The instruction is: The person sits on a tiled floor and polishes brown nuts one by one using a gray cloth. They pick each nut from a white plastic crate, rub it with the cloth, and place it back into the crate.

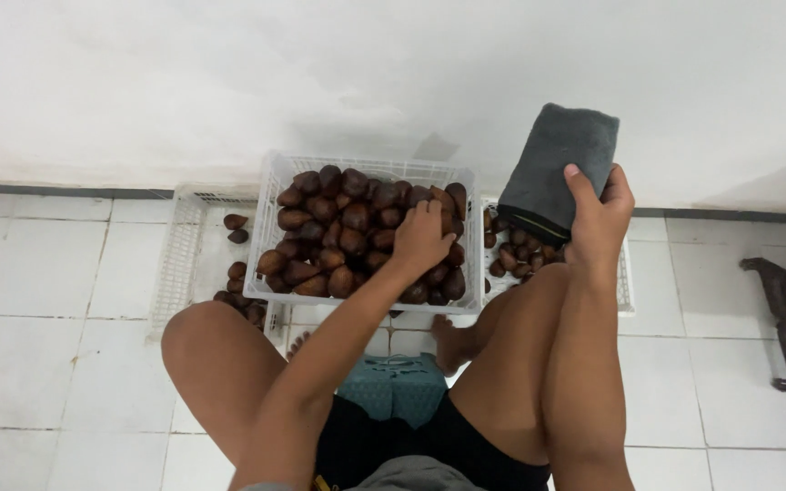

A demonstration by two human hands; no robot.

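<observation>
A teal stool (399, 386) sits between the person's bare knees on the tiled floor (38, 300). The left hand (422, 238) reaches into the middle crate (277, 182), its grip closed on a brown scaly fruit (432, 218) atop the heap. The right hand (600, 218) grips a folded grey cloth (559, 168), held above the right crate (627, 282) of smaller fruit. A left crate (175, 264) holds few. Behind runs a white wall (229, 82).

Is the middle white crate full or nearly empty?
Full: the middle crate holds brown fruits heaped to its rim, with the left hand resting on them.
</observation>
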